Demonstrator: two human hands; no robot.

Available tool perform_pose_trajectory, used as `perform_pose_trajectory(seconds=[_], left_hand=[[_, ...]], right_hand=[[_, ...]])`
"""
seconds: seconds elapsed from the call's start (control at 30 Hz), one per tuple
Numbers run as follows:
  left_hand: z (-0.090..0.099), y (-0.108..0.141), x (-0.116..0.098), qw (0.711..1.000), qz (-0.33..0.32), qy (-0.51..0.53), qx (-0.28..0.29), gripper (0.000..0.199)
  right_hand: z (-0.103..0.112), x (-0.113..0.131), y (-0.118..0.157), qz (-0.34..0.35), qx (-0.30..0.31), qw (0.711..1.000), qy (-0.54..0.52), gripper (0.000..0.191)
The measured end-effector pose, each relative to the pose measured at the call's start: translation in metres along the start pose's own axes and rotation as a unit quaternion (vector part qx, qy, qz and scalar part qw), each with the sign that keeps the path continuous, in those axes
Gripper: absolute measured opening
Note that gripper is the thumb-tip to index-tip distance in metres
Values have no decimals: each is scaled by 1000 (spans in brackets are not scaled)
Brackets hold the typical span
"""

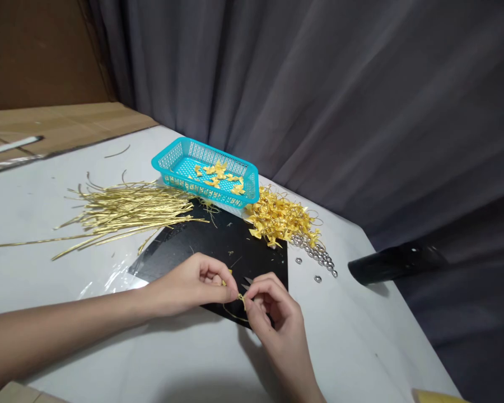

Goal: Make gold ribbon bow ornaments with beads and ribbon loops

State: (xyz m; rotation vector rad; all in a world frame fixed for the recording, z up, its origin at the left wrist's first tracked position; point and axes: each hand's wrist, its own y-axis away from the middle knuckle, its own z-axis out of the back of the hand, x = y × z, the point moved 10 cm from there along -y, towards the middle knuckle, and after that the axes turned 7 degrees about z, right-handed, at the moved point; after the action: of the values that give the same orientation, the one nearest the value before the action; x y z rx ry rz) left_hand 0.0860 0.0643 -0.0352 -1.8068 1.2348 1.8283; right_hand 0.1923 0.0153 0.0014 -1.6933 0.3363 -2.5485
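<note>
Both hands meet over the near edge of a black mat (pixel 252 252). My left hand (pixel 210 282) pinches a thin gold cord (pixel 241 298) between thumb and forefinger. My right hand (pixel 277 308) pinches the same cord just to the right, where a small loop or knot shows between the fingertips. A strand of the cord curves down below the left fingers. A bit of yellow ribbon peeks out behind my left fingertips, mostly hidden. The pointed blades of scissors (pixel 247 282) stick out beside my right hand, whose fingers hide the remainder.
A turquoise basket (pixel 205 193) with several yellow ribbon pieces stands at the back. Left of it lies a bundle of gold cords (pixel 130 210). To its right are a heap of yellow ribbon bows (pixel 281 215) and several silver rings (pixel 319 256). A black cylinder (pixel 373 268) lies at the right edge.
</note>
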Motion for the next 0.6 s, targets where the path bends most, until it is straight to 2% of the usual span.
perform_pose_trajectory(seconds=[0.33,0.47,0.6], left_hand=[[-1,4,-6,1000,7,-19,0,20],[0,3,-2,1000,15,-11,1,25],[3,1,2,1000,16,-13,-9,28]], right_hand=[[0,8,-1,18,20,1000,-12,9],[8,14,-4,16,26,999,-23,13],[2,11,-3,-18,64,997,-25,20]])
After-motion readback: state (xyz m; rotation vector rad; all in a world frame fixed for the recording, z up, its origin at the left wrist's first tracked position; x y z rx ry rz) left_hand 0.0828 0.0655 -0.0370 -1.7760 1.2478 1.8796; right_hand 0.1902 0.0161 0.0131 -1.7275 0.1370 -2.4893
